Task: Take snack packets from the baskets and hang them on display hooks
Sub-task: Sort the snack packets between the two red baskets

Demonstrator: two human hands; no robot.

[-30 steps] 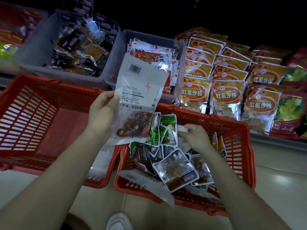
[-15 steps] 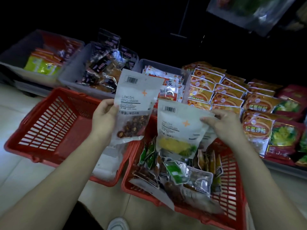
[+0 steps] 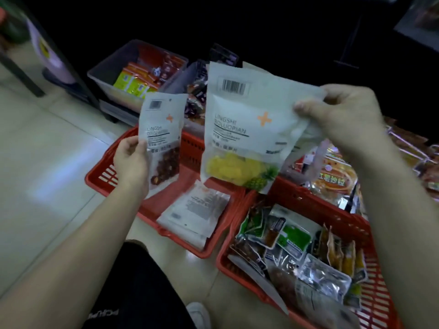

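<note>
Seen from the head camera, my left hand (image 3: 130,160) grasps a white plastic pouch with a clear window of dark red-brown pieces (image 3: 162,138). My thumb lies on its front left edge and my fingers are behind it. The pouch stands upright above the left red plastic slatted basket (image 3: 97,181). My right hand (image 3: 339,112) pinches the upper right corner of a larger white pouch showing yellow pineapple slices (image 3: 249,129), thumb on the front, fingers curled behind. That pouch hangs tilted in the air, its lower end over the place where the two baskets meet.

A flat white packet with printed text (image 3: 194,214) lies in the left basket. The right red plastic basket (image 3: 308,203) stands just beside it, filled with a heap of small green, silver and brown snack packets (image 3: 292,245). Behind the baskets sit grey plastic bins (image 3: 107,74) holding more packets, and orange packets (image 3: 332,179) lie to the right. All of it rests on a pale tiled floor (image 3: 47,150).
</note>
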